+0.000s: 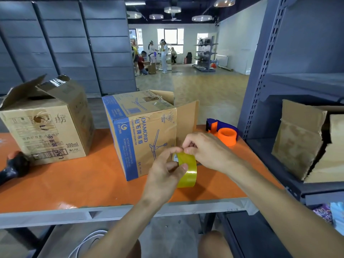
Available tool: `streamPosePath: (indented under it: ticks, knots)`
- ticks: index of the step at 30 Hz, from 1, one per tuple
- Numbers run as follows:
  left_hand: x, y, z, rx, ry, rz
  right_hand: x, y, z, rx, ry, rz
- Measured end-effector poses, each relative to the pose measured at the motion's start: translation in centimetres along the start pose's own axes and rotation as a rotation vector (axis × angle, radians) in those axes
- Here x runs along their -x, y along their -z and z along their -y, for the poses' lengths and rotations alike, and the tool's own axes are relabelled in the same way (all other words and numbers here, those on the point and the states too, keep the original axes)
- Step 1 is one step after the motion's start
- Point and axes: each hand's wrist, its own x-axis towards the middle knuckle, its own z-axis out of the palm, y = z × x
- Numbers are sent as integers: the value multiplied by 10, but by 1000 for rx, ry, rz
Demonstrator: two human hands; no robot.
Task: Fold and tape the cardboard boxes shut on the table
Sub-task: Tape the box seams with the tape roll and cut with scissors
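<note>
I am watching the left hand (163, 170) gripping the tape roll (188, 170), which I judge light, stiff and slick, by its rim while the right hand (204, 149) is pinching its thin sticky end on top, the blue-printed box (145, 135) standing open just beyond both hands on the worktop (74, 183).

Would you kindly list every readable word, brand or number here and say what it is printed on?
"DIAMOND": side of the blue-edged box.
"300ml": front of the left box.
"LAF": same box, lower front.
The remaining small print and characters on both boxes are too blurred to read reliably.
</note>
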Motion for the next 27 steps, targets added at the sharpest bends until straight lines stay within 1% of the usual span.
streamPosePath:
  ticks: [3,5,7,9,11,15,19,22,27]
  knots:
    - [0,0,2,-29,-5,-15,0,-2,2,112,6,20]
    - [0,1,1,-29,-2,-12,3,-6,3,188,46,31]
    - [-1,1,-1,3,23,-33,7,-12,6,287,117,-10]
    - [-4,1,-2,18,73,-74,12,-18,7,333,168,-77]
    - [-7,1,-6,64,127,-84,16,-22,9,320,189,-135]
    - [-12,1,-16,174,175,-66,20,-27,11,282,263,-241]
    - [-14,-1,-16,149,180,-63,19,-28,3,216,248,-298]
    - [-15,0,-14,204,192,-94,17,-31,-4,125,202,-316]
    - [-14,-3,-8,287,210,-119,15,-32,-14,-86,26,-375]
